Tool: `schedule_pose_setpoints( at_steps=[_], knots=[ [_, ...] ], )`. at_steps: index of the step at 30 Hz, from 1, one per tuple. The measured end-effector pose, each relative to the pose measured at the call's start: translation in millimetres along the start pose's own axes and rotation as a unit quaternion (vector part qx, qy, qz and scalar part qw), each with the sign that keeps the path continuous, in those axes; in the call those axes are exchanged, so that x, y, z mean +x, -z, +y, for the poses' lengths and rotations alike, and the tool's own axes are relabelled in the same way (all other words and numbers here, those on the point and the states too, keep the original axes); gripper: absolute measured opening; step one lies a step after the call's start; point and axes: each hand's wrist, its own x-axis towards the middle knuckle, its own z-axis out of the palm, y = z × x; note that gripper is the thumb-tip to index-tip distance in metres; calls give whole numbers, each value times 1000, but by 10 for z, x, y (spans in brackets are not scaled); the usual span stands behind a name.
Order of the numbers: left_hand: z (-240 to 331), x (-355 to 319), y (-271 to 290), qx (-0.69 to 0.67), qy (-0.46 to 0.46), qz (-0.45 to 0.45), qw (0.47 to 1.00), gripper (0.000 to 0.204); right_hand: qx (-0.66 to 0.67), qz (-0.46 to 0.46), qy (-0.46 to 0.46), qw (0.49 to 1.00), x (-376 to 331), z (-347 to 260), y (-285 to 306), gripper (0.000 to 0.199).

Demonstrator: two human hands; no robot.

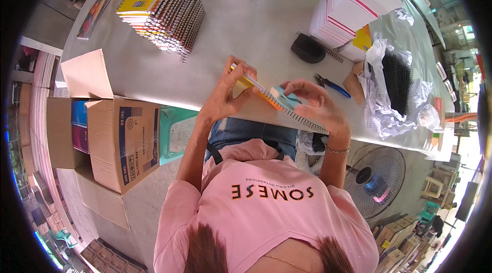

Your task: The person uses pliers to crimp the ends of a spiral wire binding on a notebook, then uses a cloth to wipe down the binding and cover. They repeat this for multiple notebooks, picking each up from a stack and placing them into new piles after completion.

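Observation:
My left hand (225,91) grips one end of a notebook (266,98) with a yellow and orange cover, held edge-up over the table's near edge. A dark spiral wire (306,123) runs along the notebook's spine and sticks out past its right end. My right hand (319,103), slightly blurred, is closed round a small light-blue and cream block (287,98) against or right beside the spine; contact is hard to make out. Blue-handled pliers (334,86) lie just beyond my right hand. Near them sits a black, rounded object (307,48) with a loose spiral wire (334,56).
Spiral-bound notebooks (171,19) stand stacked at the far left of the grey table (241,32). Unbound paper stacks (353,4) rise at the far right. Black coils (397,83) lie in crumpled wrapping at right. An open carton (123,140) stands at left; a fan (379,175) below right.

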Motion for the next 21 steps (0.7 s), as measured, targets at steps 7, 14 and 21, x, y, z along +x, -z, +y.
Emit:
schedule_pose_setpoints(
  at_steps=[7,14,21],
  knots=[
    [-33,-31,4,3,18,3,1000,29,80,-1,-5,997,-24,4,13,46],
    [-50,-33,-37,10,22,19,1000,37,49,-9,4,999,-42,-61,-87,40],
    [-25,-11,-28,-11,7,16,1000,35,-364,125,33,922,72,-36,-160,41]
  ],
)
